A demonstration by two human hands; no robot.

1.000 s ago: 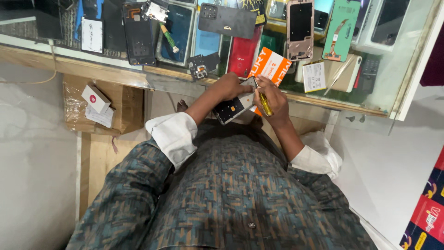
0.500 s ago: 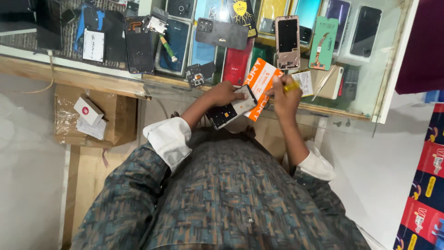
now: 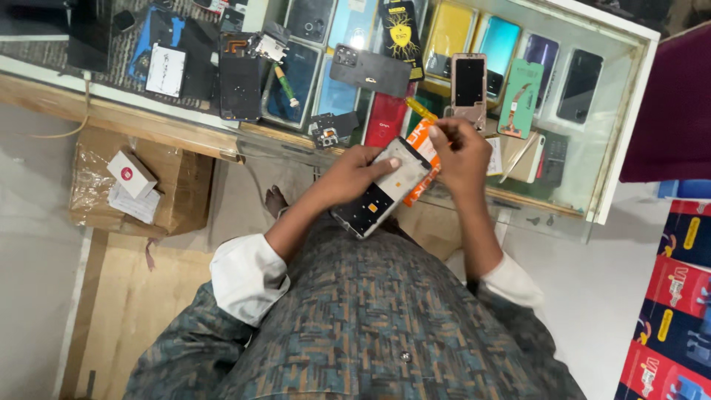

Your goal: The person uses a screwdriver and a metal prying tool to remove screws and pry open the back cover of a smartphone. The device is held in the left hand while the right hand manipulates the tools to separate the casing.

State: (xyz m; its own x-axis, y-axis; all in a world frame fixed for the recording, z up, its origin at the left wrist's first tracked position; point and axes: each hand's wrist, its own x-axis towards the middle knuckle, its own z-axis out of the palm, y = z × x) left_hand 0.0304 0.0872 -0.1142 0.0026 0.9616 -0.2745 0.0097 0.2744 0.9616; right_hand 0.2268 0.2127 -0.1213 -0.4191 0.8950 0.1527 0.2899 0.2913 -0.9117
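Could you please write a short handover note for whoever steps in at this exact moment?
Left hand: holds the opened phone with its back cover off, tilted, above the lap.
Right hand: grips a yellow-handled tool near the phone's upper end; an orange packet lies behind the phone.
Counter: loose phone parts and back covers, a green screwdriver.
Done: phone is opened.
Left: the inside work and closing up, apparently.

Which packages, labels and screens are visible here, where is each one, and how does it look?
Opened phone: in the left hand, pale and black inside.
Orange and white packet: behind that phone, flat.
Pink phone: on the glass counter, dark screen.
Green card package: right of the pink phone.
Small white box: on a cardboard carton at left, red mark.
Red and blue boxes: stacked at far right.
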